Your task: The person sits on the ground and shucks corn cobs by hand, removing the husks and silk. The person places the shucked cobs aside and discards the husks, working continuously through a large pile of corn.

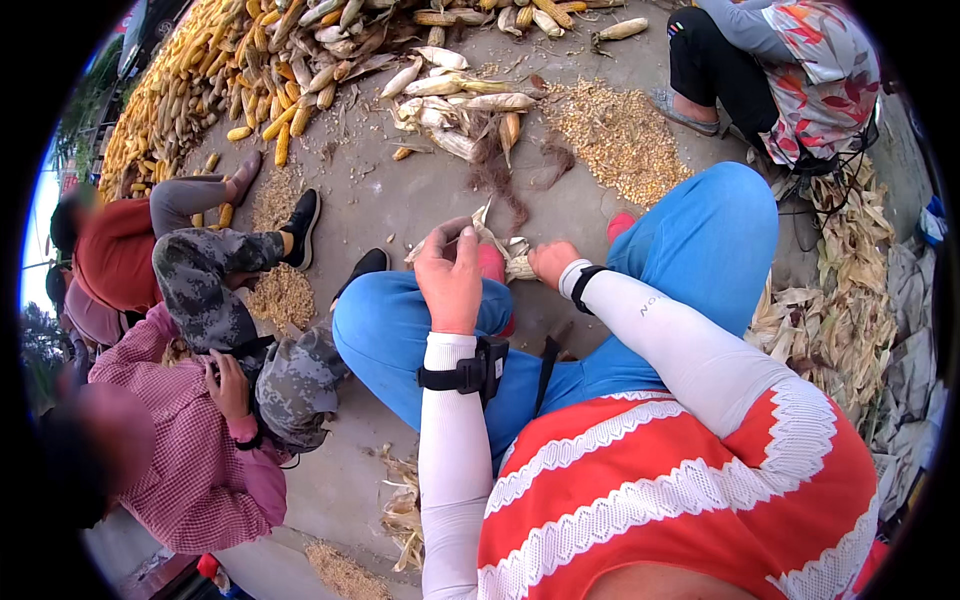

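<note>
My right hand (553, 262) is closed around one end of a pale corn cob (521, 268), between my knees. At the cob's other end, pale husk leaves (481, 217) are peeled back beside my left hand (451, 262). The left thumb and fingers are pinched together at the husk, whose gripped part is mostly hidden behind them. A heap of unhusked ears (450, 97) with brown silk (491, 154) lies on the ground beyond my hands.
A large pile of husked yellow corn (195, 67) rises at the upper left. Loose kernels (615, 139) cover ground ahead to the right. Co-workers sit at the left, one in a checked shirt (187, 450), another at the upper right (817, 75). Dry husks (847, 300) lie at the right.
</note>
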